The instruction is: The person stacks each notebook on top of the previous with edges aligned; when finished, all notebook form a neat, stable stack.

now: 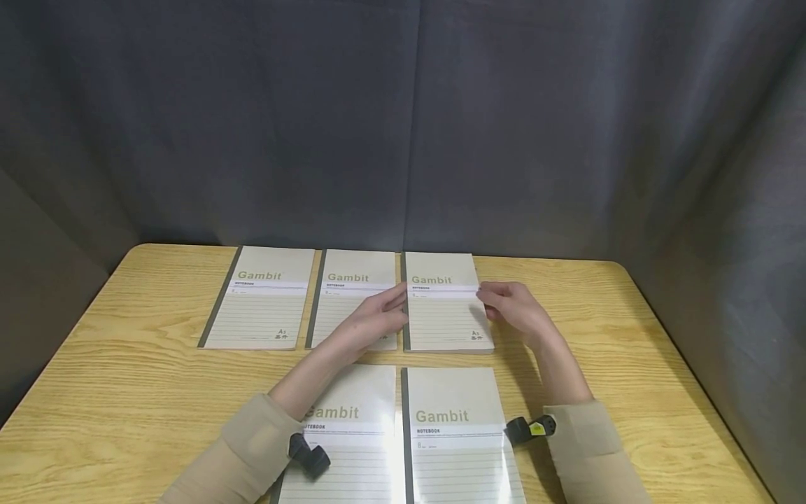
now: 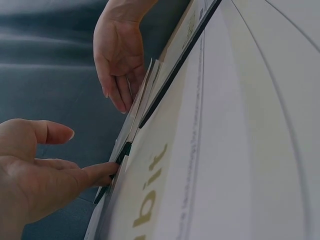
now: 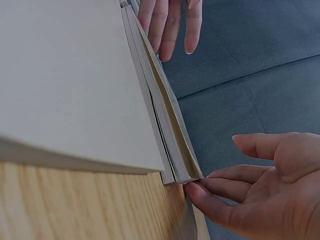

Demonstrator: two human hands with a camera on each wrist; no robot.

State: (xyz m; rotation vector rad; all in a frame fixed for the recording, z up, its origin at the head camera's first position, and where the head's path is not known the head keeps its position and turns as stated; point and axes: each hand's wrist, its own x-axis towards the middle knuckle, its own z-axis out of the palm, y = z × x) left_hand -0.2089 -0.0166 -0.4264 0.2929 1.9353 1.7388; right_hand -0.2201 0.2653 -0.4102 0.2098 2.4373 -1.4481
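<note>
A Gambit notebook (image 1: 446, 315) with a pale cover and dark spine lies at the right end of the back row. At its spine, my left hand (image 1: 371, 322) touches with extended fingers, reaching across the middle notebook (image 1: 343, 297). My right hand (image 1: 513, 308) is at the opposite edge, fingertips against it. In the right wrist view, the fingers of the right hand (image 3: 270, 187) meet the corner of the layered page edges (image 3: 167, 130), with the thumb held apart. The left wrist view shows the left hand (image 2: 45, 185) with its thumb raised off the notebook.
Another matching notebook (image 1: 258, 308) lies at the back left. Nearer me are two more, a front left notebook (image 1: 359, 458) partly under the left forearm and a front right notebook (image 1: 460, 455). Dark curtains (image 1: 403, 126) stand behind the wooden table (image 1: 145, 364).
</note>
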